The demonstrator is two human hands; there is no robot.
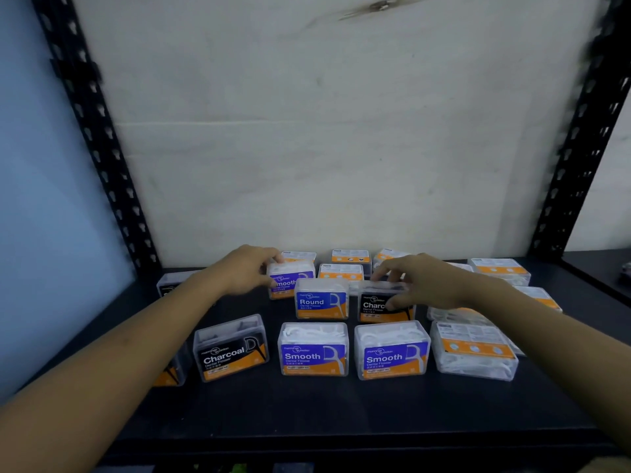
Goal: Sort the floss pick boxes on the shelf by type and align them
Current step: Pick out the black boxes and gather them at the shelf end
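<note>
Several clear floss pick boxes stand on the black shelf (307, 411). In the front row are a Charcoal box (230, 349), two Smooth boxes (313, 351) (392, 351), and a box lying with its back label up (474, 351). Behind them stands a Round box (321, 300). My left hand (251, 268) wraps around the left end of a purple Smooth box (290, 279) in the second row. My right hand (415, 279) grips a black Charcoal box (380, 303) from above, fingers on its lid and thumb on its front label.
More boxes sit at the back (350, 257) and at the right (500, 268), several with back labels up. Another Charcoal box (169, 285) stands at the far left, partly behind my left forearm. Black slotted uprights (102, 155) (577, 148) frame the shelf; a white wall is behind.
</note>
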